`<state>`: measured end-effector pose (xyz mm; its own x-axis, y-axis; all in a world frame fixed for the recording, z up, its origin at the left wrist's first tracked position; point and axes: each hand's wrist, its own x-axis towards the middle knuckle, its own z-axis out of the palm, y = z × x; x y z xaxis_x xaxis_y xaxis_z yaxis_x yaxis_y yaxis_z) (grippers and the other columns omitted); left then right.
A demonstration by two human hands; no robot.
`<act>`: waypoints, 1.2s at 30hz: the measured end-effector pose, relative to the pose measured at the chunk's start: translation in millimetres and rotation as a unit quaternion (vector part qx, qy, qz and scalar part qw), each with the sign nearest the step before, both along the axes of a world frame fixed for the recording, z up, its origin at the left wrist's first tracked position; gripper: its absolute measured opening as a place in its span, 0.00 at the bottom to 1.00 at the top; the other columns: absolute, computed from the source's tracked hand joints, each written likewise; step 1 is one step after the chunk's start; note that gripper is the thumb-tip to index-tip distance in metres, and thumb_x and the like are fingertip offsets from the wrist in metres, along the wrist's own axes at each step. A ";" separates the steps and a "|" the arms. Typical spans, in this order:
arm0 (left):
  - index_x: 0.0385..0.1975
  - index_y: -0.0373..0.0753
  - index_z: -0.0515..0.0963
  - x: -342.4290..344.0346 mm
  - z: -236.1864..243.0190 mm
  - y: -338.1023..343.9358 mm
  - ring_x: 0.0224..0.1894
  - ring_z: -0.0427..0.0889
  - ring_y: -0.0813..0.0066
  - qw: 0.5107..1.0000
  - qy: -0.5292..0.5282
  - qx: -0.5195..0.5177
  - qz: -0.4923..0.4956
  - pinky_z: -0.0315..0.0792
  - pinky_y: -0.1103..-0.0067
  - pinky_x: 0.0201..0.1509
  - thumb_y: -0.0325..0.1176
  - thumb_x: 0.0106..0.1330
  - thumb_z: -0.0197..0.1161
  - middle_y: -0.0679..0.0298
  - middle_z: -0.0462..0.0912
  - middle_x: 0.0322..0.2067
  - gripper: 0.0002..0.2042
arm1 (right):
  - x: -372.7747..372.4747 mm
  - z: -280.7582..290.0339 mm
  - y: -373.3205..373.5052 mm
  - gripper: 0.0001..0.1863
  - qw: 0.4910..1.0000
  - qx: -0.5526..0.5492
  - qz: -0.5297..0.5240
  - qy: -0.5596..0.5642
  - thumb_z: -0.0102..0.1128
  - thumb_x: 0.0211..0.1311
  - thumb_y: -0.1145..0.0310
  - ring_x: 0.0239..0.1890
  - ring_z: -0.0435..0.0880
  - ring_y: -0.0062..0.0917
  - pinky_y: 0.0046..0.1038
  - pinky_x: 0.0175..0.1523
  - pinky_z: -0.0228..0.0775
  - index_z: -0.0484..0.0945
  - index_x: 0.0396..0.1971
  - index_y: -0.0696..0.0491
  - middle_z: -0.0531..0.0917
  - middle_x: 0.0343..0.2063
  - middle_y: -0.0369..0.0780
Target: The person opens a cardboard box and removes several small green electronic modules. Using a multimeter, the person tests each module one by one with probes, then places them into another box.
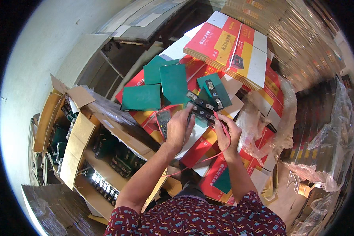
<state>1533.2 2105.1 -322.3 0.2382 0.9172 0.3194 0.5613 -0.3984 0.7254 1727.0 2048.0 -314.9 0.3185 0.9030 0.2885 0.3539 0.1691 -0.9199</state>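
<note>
Over the red, yellow and white cardboard, my right hand (229,133) pinches a red test probe (225,129). Its tip meets the terminal end of a black-topped green battery (203,108). At that battery's other end is my left hand (179,128), closed, with a dark thin piece partly hidden between thumb and fingers. A multimeter (163,118) with a red edge lies beside the left hand. Just beyond, another green battery (216,91) shows a black top with metal terminals. Several plain green blocks (173,82) lie to the left, their terminals not visible.
Strapped flat cartons (230,45) are stacked at the far side. Open cardboard boxes (80,147) on the left hold several batteries. Crumpled clear plastic (263,129) lies to the right, near tall cardboard stacks (314,118). A red wire (208,158) loops between my forearms.
</note>
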 end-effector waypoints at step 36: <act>0.60 0.35 0.76 9.6 -1.8 -3.4 0.51 0.84 0.45 0.999 0.014 0.012 0.028 0.79 0.59 0.54 0.32 0.73 0.63 0.46 0.85 0.48 0.18 | 0.5 -8.7 15.7 0.11 0.998 -0.019 0.020 -0.060 0.65 0.67 0.79 0.40 0.91 0.30 0.30 0.47 0.82 0.85 0.47 0.66 0.91 0.38 0.50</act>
<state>1542.9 2101.7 -324.2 0.1957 0.9214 0.3357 0.6024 -0.3831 0.7002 1727.5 2063.6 -323.7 0.2482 0.9251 0.2874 0.4549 0.1507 -0.8777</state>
